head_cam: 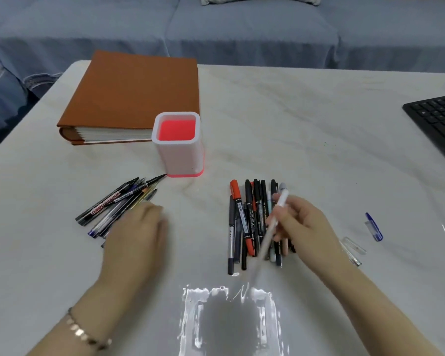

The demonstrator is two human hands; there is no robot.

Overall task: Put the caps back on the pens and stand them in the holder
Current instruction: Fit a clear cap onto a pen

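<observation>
A white square pen holder (177, 147) with a red inside stands mid-table, nothing in it. Left of centre lies a fan of uncapped pens (116, 202). My left hand (136, 240) rests palm down over their near ends, blurred. Right of centre several capped pens (249, 222) lie in a row. My right hand (303, 224) holds a white pen (275, 222) slanted above that row. A blue cap (374, 227) and a clear cap (353, 245) lie to the right.
A thick orange-covered album (136, 96) lies behind the holder. A black keyboard (439, 119) sits at the right edge. The white marble table (293, 124) has a glare patch near me. A blue-covered sofa runs along the far side.
</observation>
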